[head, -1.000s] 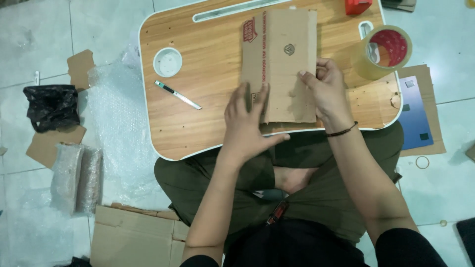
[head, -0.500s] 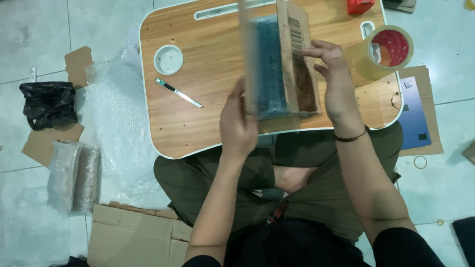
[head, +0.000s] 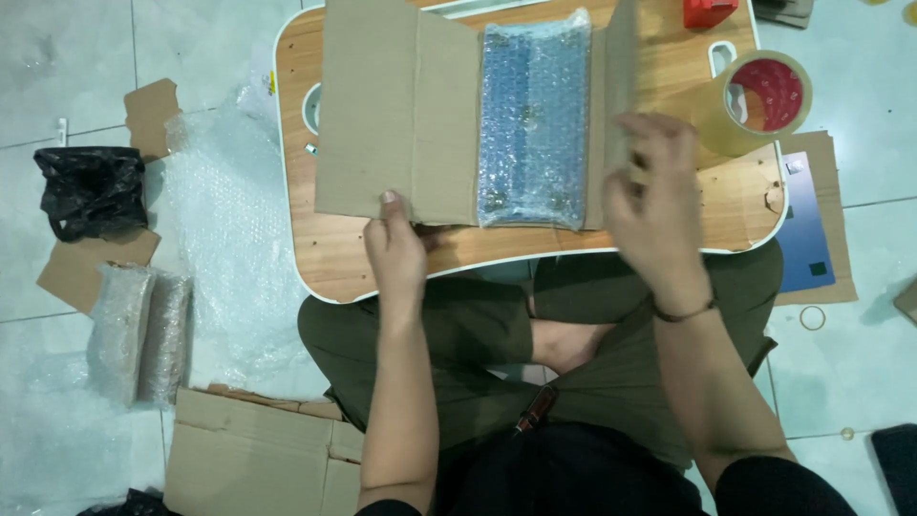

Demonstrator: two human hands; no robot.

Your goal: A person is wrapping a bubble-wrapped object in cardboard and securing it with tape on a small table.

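A brown cardboard sheet (head: 396, 115) lies unfolded on a small wooden lap table (head: 735, 196). In its middle sits a blue item wrapped in bubble wrap (head: 533, 119). My left hand (head: 394, 250) pinches the sheet's near edge at the left flap. My right hand (head: 654, 196) is blurred and grips the upright right flap (head: 619, 91) beside the wrapped item.
A roll of brown packing tape (head: 755, 100) stands on the table's right. A red object (head: 709, 11) is at the far edge. On the floor left are loose bubble wrap (head: 224, 229), a black bag (head: 88, 189), wrapped bundles (head: 138, 330) and cardboard (head: 253, 459).
The cardboard was folded shut under both hands. It has been opened out flat to the left, uncovering the bubble-wrapped item; the pen and round cup hole are now mostly covered.
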